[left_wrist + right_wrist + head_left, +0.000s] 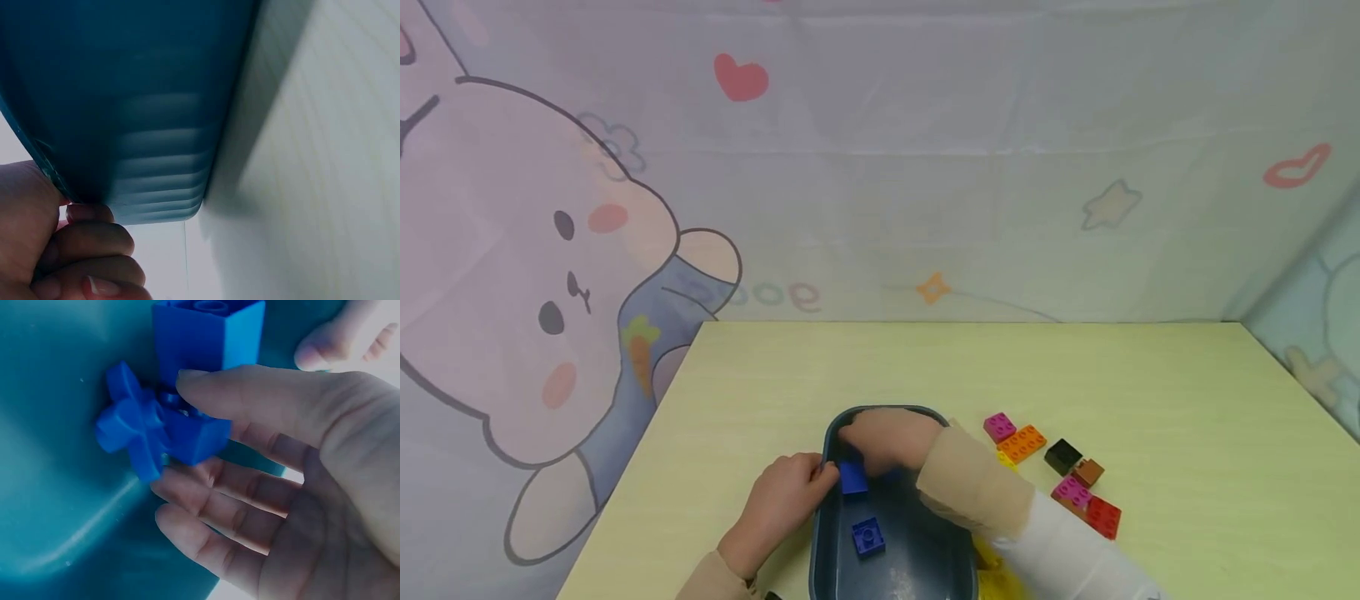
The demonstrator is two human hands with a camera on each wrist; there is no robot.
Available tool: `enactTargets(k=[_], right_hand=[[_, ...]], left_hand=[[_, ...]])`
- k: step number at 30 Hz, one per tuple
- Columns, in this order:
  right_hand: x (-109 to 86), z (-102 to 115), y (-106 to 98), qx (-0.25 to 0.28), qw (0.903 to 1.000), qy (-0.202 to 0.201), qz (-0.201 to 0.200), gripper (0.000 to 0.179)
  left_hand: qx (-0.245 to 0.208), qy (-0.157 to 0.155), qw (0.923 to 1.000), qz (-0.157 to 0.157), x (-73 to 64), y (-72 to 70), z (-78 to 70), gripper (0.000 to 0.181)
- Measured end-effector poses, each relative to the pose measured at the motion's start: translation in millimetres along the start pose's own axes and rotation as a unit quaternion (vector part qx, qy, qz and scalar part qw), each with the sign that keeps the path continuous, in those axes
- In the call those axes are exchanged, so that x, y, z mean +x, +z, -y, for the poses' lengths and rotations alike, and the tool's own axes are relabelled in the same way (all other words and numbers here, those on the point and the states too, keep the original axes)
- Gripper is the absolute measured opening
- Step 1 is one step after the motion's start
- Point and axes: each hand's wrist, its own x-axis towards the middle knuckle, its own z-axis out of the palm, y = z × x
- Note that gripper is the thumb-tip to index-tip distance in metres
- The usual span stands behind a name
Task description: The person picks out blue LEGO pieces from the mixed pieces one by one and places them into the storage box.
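Note:
My left hand (790, 492) grips the left rim of a dark teal bin (820, 546), its thumb over the edge and fingers (94, 247) curled outside. Inside the bin, at its far end, my right hand (891, 437) reaches down among blue pieces. In the right wrist view its thumb (250, 397) lies across a small blue studded brick (200, 437), with the index finger behind it. A blue flower-shaped piece (134, 425) is beside this brick, near the other fingertips. A taller blue block (194, 337) stands past the thumb. Another blue brick (868, 537) lies on the bin floor.
Right of the bin lie loose bricks: magenta (999, 427), orange (1022, 444), black (1063, 457), brown (1087, 472) and red (1103, 517). Yellow pieces (1000, 583) show beneath the right forearm. The pale table (1187, 417) ends at a printed cloth behind.

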Motion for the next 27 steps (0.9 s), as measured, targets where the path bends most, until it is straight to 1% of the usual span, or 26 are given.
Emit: enactTargets(k=[7, 11, 17, 22, 27], right_hand=[[-10.6, -5.8, -11.1, 0.024, 0.9994, -0.008, -0.026, 0.019], [-17.9, -10.0, -16.6, 0.025, 0.999, -0.009, -0.037, 0.024], [-31.1, -21.4, -22.7, 0.029, 0.9978, -0.017, -0.057, 0.026], [-46.5, -32.2, -27.2, 0.036, 0.9961, -0.025, -0.077, 0.03], [-66.6, -42.7, -35.8, 0.047, 0.9937, -0.033, -0.096, 0.031]], left_hand=[[-0.009, 0.0, 1.0, 0.003, 0.0, -2.4, 2.2, 0.035], [-0.006, -0.003, 1.0, 0.001, 0.2, -2.9, 3.2, 0.035], [-0.003, -0.006, 1.0, -0.001, 0.7, -3.4, 2.9, 0.036], [0.001, -0.006, 1.0, -0.004, 1.1, -3.5, 2.5, 0.036], [0.005, -0.007, 0.9999, -0.008, 0.9, -3.3, 3.2, 0.037]])
